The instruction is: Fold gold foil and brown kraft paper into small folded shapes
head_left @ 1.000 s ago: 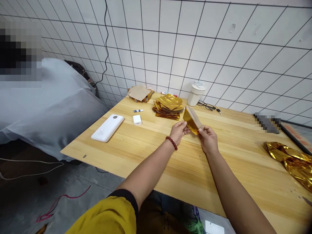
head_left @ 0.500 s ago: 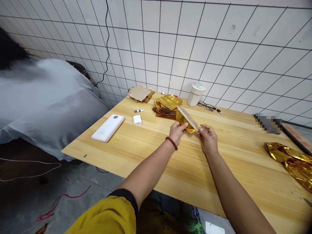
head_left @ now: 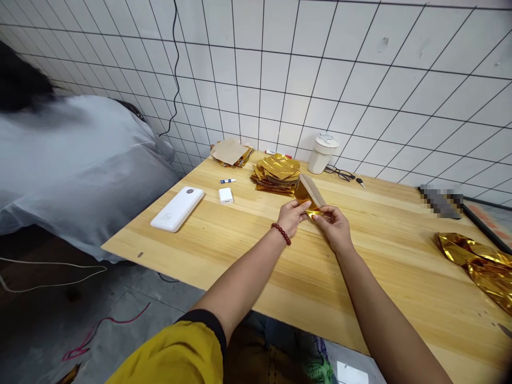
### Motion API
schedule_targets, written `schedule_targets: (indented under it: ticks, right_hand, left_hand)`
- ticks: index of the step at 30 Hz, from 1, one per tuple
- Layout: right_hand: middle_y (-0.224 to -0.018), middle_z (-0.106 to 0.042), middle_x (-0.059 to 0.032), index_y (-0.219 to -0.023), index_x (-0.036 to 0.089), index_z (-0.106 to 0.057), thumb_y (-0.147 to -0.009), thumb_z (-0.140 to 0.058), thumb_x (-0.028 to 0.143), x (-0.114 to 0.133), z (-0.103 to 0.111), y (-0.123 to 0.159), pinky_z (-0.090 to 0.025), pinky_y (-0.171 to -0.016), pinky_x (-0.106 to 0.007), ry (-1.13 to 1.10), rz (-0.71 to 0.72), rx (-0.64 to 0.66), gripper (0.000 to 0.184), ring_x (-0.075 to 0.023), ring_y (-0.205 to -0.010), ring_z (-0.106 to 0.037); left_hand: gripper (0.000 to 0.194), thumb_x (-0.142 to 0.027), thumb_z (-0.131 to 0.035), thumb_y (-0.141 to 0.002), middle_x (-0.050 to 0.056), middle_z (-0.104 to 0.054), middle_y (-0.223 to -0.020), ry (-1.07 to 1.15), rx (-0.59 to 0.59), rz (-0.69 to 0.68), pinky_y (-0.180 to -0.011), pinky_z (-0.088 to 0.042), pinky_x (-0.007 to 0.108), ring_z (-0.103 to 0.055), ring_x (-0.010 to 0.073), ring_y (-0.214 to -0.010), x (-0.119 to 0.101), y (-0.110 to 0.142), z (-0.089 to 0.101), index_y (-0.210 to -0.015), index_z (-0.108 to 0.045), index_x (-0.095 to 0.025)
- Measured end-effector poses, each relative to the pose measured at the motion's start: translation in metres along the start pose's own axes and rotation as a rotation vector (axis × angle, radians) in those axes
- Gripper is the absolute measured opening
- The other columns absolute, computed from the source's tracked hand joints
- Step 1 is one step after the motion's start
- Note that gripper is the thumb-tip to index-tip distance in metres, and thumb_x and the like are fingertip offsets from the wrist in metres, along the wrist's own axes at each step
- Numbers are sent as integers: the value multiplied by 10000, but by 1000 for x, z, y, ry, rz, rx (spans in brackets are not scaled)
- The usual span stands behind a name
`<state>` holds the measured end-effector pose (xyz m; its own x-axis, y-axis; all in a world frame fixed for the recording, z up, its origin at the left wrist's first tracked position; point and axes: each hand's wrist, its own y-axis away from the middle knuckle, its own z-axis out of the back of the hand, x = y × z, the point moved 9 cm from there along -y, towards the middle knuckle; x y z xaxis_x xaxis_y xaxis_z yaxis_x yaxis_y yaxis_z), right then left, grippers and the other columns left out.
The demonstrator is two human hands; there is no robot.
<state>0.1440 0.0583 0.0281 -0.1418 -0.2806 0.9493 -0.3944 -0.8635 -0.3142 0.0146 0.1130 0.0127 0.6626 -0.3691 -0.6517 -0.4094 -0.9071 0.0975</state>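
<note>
Both hands hold one partly folded sheet of gold foil paper [head_left: 314,191], gold on one face and brown on the other, above the wooden table. My left hand [head_left: 293,217] has its thumb on the sheet's lower left part; a dark red bead bracelet is on that wrist. At the lower right edge, my right hand [head_left: 334,226] pinches the paper between thumb and fingers. Just behind the sheet, to the left, lies a stack of gold foil sheets [head_left: 276,173].
Toward the wall stand a brown-topped paper pile [head_left: 231,152], a lidded white cup [head_left: 322,153], glasses [head_left: 340,173] and a key [head_left: 360,182]. A white power bank [head_left: 177,209] and a white charger [head_left: 226,196] lie left. Crumpled gold foil [head_left: 476,261] is at right. A person in white [head_left: 80,165] sits left.
My right hand has shifted left and closer to my left hand, its thumb now on the foil. The sheet has turned more upright, and its brown flap shows wider.
</note>
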Motion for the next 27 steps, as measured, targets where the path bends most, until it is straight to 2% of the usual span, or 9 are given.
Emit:
schedule_targets:
  ticks: [6,11,15,18,23,27]
  right_hand:
    - [-680,-576,47,-719,202,-586,-568,-874,345,0,0,1,-418,-551,-227,11,10,2,355,-84,-558,-461]
    - [-791,-676,6,-896,216,-671,-639,-827,410,-2,-3,1,-499,-649,-276,-20,-29,35,358,-130,-658,-586]
    - [-762,-691,-3,-814,213,-707,-706,-773,463,-1,0,0,-523,-688,-302,15,-2,23,281,-145,-676,-613]
    - [-742,-694,1,-810,211,-711,-683,-794,458,-3,0,0,-520,-652,-291,13,-15,26,290,-134,-634,-606]
    - [-696,-670,9,-833,201,-666,-619,-839,403,-4,3,0,-480,-516,-247,-56,-66,-31,341,-106,-519,-570]
    - [-661,-642,33,-885,212,-624,-616,-830,349,2,2,2,-470,-496,-231,-75,-67,-42,366,-99,-497,-566]
  left_hand:
    - [286,-139,-858,-554,49,-699,-806,-8,-4,45,-895,-496,381,-657,137,-761,2,1,1,-777,-680,-113]
    - [287,-125,-863,-530,32,-681,-750,0,14,58,-897,-498,381,-650,133,-743,4,0,1,-717,-646,-108]
    - [317,-160,-873,-521,34,-692,-781,-20,30,52,-871,-504,366,-648,133,-750,3,1,0,-752,-660,-117]
    - [328,-185,-870,-535,47,-699,-814,-41,56,45,-867,-506,380,-649,141,-755,3,2,-3,-794,-681,-114]
    - [284,-209,-859,-562,27,-666,-758,-22,-31,-34,-872,-506,391,-643,137,-742,-2,2,4,-718,-639,-117]
    - [307,-222,-861,-553,32,-678,-781,-37,-10,-45,-843,-514,363,-643,138,-752,-3,2,2,-758,-655,-124]
